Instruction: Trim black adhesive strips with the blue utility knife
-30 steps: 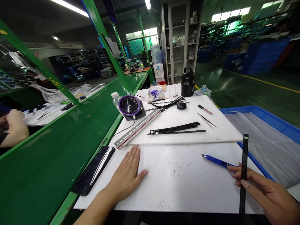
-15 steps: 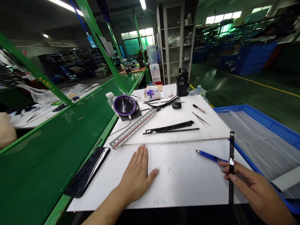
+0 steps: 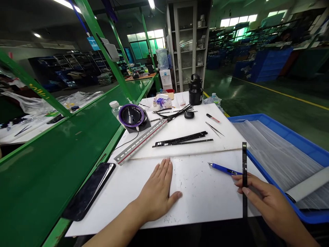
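Note:
My left hand [image 3: 157,195] lies flat on the white work surface [image 3: 203,206], its fingers stretched forward and thumb out, with nothing in it. At the right, my right hand [image 3: 264,199] pinches a thin black strip [image 3: 244,161] that stands roughly upright between thumb and fingers. Just beside those fingers a blue pen-shaped knife [image 3: 224,169] lies on the surface, its far end partly hidden. Further back, several similar black strips [image 3: 182,139] rest in a pile on a white foam board [image 3: 218,142].
A grey slotted bar [image 3: 140,141] lies slantwise near a round purple-rimmed fan [image 3: 132,115]. Left is a black phone [image 3: 89,190]. Tweezers [image 3: 214,129], a black case [image 3: 189,115] and a black bottle [image 3: 195,91] sit further back. A blue bin [image 3: 285,132] stands right.
The view has shifted slightly to the right. My left hand has slid a little rightward over the white surface. My right hand still holds the black strip.

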A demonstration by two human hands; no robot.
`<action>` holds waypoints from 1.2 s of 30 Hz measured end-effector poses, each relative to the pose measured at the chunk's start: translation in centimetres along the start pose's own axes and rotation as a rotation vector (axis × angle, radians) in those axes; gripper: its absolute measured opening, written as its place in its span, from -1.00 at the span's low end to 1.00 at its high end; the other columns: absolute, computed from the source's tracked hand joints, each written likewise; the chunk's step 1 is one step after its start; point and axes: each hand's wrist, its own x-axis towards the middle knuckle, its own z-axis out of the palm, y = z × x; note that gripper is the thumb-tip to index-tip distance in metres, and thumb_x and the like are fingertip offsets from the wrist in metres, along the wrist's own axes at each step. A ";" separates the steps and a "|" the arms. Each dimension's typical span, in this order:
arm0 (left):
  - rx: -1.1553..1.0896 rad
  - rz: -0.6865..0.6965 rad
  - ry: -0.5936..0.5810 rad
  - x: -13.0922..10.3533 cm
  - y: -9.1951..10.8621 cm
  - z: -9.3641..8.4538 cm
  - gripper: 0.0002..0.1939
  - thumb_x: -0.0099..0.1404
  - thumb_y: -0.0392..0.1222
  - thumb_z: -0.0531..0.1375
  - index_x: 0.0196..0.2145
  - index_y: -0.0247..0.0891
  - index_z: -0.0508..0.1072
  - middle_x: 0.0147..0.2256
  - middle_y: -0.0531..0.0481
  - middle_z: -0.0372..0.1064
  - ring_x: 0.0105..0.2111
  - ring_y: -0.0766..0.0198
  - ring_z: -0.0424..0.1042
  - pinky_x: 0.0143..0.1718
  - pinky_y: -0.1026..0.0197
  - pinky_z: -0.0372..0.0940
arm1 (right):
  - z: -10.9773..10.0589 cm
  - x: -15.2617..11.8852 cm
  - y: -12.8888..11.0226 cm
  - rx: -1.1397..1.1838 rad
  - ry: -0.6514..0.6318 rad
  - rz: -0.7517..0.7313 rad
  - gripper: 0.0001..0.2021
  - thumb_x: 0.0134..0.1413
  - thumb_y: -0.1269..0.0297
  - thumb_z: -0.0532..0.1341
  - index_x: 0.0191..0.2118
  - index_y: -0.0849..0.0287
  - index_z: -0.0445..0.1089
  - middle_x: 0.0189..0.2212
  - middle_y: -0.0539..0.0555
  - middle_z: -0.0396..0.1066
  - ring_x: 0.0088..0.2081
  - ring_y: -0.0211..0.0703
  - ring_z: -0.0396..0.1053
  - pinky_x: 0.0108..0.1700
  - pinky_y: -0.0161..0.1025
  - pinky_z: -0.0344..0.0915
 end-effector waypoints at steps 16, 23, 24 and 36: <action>-0.062 0.194 -0.008 1.6 0.0 -0.5 -0.20 0.46 0.17 -0.11 0.41 -0.39 -0.30 0.42 -0.30 -0.44 0.40 -0.06 -0.40 0.39 -0.14 -0.19 | 0.2 0.0 -0.3 0.008 0.026 -0.013 -0.67 0.24 -0.05 0.15 -0.20 0.07 0.52 0.01 0.19 0.43 0.19 0.32 0.22 0.02 0.07 0.41; -0.084 0.244 0.009 2.3 -0.4 -0.4 -0.17 0.45 0.12 -0.06 0.41 -0.37 -0.40 0.42 -0.32 -0.52 0.40 -0.13 -0.41 0.37 -0.23 -0.16 | 0.1 0.0 -0.4 -0.039 0.033 -0.049 -0.68 0.26 -0.02 0.13 -0.22 0.06 0.53 -0.03 0.15 0.47 0.16 0.29 0.28 0.08 0.12 0.37; -0.086 0.254 0.012 2.3 -0.4 -0.5 -0.17 0.45 0.11 -0.05 0.41 -0.35 -0.41 0.42 -0.31 -0.52 0.40 -0.12 -0.42 0.37 -0.23 -0.16 | 0.0 0.1 -0.5 -0.047 0.027 -0.054 -0.69 0.26 -0.01 0.13 -0.21 0.06 0.52 -0.03 0.14 0.47 0.16 0.29 0.28 0.10 0.13 0.35; -0.152 0.543 -0.044 1.5 -1.0 -1.7 -0.18 0.41 -0.11 0.04 0.42 -0.16 -0.39 0.43 -0.09 -0.44 0.40 0.00 -0.34 0.40 -0.14 -0.19 | -0.6 0.3 0.3 -0.118 -0.024 -0.119 -0.76 0.26 0.08 0.15 -0.16 0.04 0.51 -0.03 0.12 0.47 0.12 0.24 0.34 0.10 0.10 0.35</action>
